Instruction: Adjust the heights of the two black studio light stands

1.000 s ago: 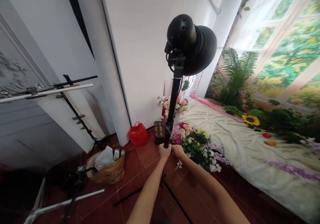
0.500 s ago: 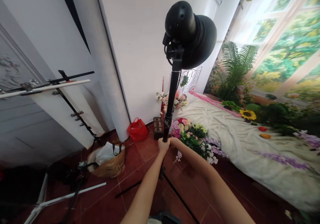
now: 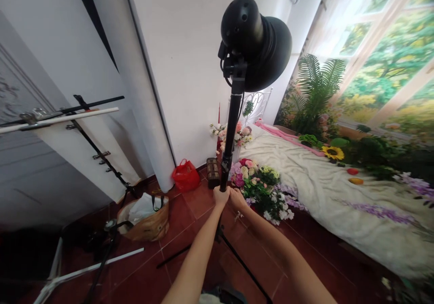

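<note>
A black studio lamp tops a black light stand that rises in the middle of the view, its legs spread on the red tiles. My left hand is wrapped round the pole just below a joint. Close against it on the right is my right hand, its fingers curled in at the pole's side; what they grip there is too small to make out.
At the right, a bed with a cream blanket bears flowers and fake fruit. Bouquets, a small chest, a red bag and a woven bag stand on the floor. A backdrop frame is at left.
My right hand has shifted slightly down and right along the pole, with its fingers now curled more visibly. The view has moved a little, so the lamp appears slightly further left and up.
</note>
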Demonstrator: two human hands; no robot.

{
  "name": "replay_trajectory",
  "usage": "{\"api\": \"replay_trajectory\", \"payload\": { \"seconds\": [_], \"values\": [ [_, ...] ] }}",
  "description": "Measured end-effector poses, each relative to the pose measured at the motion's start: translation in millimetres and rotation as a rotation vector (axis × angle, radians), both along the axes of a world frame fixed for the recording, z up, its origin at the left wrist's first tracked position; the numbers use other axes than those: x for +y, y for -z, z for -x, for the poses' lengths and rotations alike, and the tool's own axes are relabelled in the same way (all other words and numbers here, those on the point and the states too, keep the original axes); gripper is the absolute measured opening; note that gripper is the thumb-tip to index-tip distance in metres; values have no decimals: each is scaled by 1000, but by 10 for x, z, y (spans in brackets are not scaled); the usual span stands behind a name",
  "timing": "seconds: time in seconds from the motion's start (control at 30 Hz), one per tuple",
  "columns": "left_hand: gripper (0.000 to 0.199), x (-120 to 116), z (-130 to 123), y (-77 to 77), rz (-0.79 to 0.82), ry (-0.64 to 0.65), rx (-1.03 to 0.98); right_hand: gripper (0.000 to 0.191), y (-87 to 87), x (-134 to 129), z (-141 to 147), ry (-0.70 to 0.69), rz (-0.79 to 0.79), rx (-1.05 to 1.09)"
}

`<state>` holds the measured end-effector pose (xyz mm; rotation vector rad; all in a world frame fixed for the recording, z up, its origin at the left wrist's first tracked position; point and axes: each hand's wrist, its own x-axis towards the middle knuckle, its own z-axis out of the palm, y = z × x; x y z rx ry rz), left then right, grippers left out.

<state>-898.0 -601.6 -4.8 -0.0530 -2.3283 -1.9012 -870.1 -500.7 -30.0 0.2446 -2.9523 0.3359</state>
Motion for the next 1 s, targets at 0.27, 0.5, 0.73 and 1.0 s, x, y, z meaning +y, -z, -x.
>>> {"api": "replay_trajectory", "payload": {
  "seconds": [0.27,0.5,0.73,1.0],
  "values": [
    [24,-6,8,0,-3,6,17,25,-487,188,147,-115,32,-286],
    [24,0,-3,-31,-27,1,-22,31,-389,155,-69,-76,87,-71],
    [24,6,-4,-29,-39,1,-3,27,-145,23,-815,6,331,268],
    [22,-2,3,-46,-53,24,-2,97,-1800,-298,-354,-68,1025,550]
  ]
}}
